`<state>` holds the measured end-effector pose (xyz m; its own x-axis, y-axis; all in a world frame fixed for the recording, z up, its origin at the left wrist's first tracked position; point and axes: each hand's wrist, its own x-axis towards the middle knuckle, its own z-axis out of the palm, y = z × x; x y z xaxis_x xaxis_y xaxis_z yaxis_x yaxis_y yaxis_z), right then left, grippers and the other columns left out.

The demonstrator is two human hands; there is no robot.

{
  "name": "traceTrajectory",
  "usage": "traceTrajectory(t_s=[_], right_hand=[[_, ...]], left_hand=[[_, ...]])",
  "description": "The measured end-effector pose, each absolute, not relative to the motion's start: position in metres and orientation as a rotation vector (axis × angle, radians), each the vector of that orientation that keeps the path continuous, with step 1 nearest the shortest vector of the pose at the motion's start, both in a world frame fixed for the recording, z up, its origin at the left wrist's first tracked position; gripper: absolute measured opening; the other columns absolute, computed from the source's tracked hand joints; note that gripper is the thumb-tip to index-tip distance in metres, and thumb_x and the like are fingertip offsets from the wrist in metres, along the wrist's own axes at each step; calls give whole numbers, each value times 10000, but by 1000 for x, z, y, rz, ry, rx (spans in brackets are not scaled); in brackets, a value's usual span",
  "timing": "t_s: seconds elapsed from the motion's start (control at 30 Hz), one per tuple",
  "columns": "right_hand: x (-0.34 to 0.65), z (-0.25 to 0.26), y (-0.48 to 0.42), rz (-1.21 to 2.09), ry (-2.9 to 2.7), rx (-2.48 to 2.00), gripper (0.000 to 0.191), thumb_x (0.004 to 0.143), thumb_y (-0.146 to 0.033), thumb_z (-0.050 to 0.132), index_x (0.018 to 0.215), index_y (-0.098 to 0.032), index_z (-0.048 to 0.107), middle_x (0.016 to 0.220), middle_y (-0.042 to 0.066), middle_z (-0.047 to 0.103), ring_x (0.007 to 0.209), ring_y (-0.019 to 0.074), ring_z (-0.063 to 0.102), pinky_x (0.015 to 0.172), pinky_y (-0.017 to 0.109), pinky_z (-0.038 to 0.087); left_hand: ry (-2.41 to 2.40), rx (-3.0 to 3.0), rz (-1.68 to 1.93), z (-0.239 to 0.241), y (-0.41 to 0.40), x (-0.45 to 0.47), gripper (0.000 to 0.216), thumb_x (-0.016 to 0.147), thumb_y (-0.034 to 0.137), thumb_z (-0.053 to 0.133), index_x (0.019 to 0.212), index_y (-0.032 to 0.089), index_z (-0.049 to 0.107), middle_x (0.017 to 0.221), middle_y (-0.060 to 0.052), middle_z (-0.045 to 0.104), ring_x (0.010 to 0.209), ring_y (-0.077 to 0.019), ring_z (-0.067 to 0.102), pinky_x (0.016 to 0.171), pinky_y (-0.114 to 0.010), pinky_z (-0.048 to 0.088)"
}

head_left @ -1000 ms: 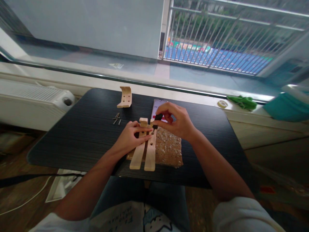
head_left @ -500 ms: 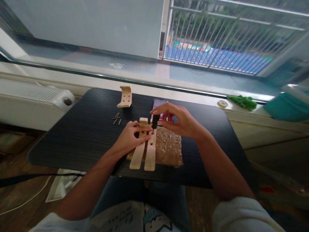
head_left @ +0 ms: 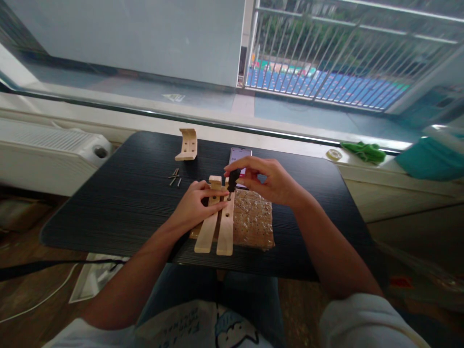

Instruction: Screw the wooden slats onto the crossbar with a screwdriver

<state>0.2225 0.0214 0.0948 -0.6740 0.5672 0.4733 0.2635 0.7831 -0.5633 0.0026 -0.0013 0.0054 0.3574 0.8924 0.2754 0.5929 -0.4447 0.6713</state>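
Observation:
Two pale wooden slats [head_left: 225, 232] lie side by side on a brown cork-like mat [head_left: 253, 222] near the front of the black table [head_left: 126, 203]. My left hand [head_left: 194, 205] rests flat across the slats' upper part, its fingers pressing them down. My right hand [head_left: 270, 181] pinches a small black screwdriver [head_left: 232, 180] that stands upright, its tip at the top of the right slat. A phone [head_left: 239, 155] with a lit screen lies just behind my right hand.
A curved wooden bracket [head_left: 187, 145] with holes sits at the table's back. A few loose screws [head_left: 175, 178] lie left of the slats. A radiator [head_left: 54, 150] stands to the left. A tape roll [head_left: 333, 155] and green cloth [head_left: 364, 152] rest on the right sill.
My right hand has turned around the screwdriver, its fingers shifting from over the handle to a flatter pinch. The left hand and the slats stay in place.

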Motion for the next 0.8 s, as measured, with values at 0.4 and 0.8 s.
traceTrajectory(t_s=[0.4,0.8], right_hand=[[222,93,21,571,-2265,-686,266,849,-130,593,1106,-169,649,649,-69,492,544,38,412,550,206,330],[221,94,20,558,-2264,-661,223,841,-165,610,1061,-153,639,703,-54,534,543,34,416,538,200,342]], left_hand=[[1288,2155,856,7,-1,2,255,794,363,718,1032,278,755,988,-35,645,985,-249,533,938,-435,444],[1307,2135,838,6,-2,2,276,803,416,696,1038,283,751,1006,-34,637,1010,-250,519,964,-441,435]])
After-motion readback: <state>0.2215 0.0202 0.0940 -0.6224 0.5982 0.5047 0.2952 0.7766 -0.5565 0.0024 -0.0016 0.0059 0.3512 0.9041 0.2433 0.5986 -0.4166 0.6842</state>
